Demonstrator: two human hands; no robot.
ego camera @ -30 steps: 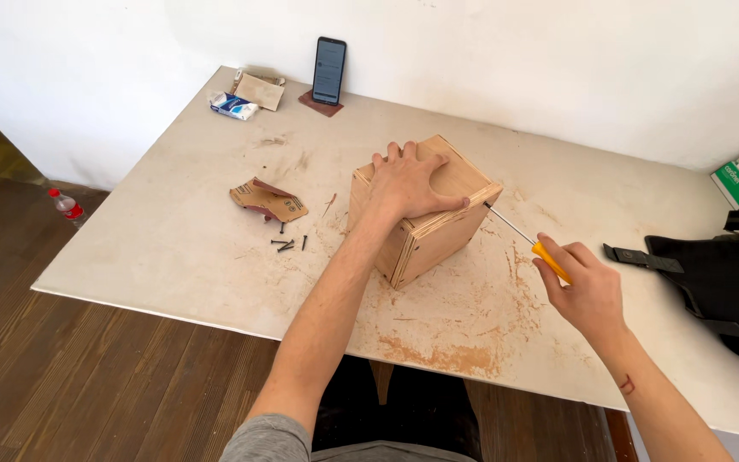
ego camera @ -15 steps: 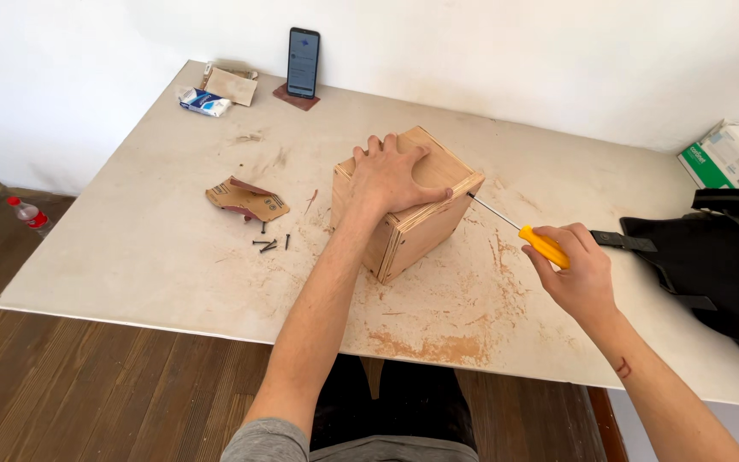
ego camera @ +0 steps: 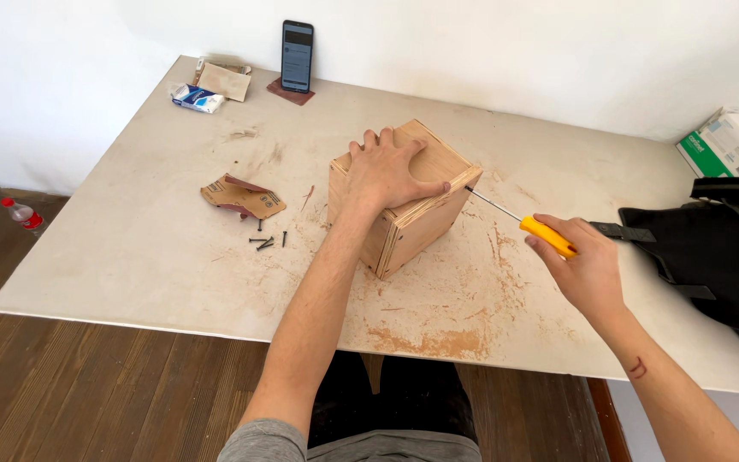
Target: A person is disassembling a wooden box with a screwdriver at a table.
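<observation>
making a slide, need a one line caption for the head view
Left hand presses on a plywood box while the right hand holds a yellow-handled screwdriver at its side.

I see a pale, dust-stained table [ego camera: 130, 248] pushed against a plain white wall [ego camera: 515, 43]; beneath the table runs dark wooden plank flooring [ego camera: 87, 393], evenly lit.

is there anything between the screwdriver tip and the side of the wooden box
Nothing visible. The screwdriver in the right hand runs straight to the wooden box, its tip at the upper right edge, while the left hand rests on top.
</observation>
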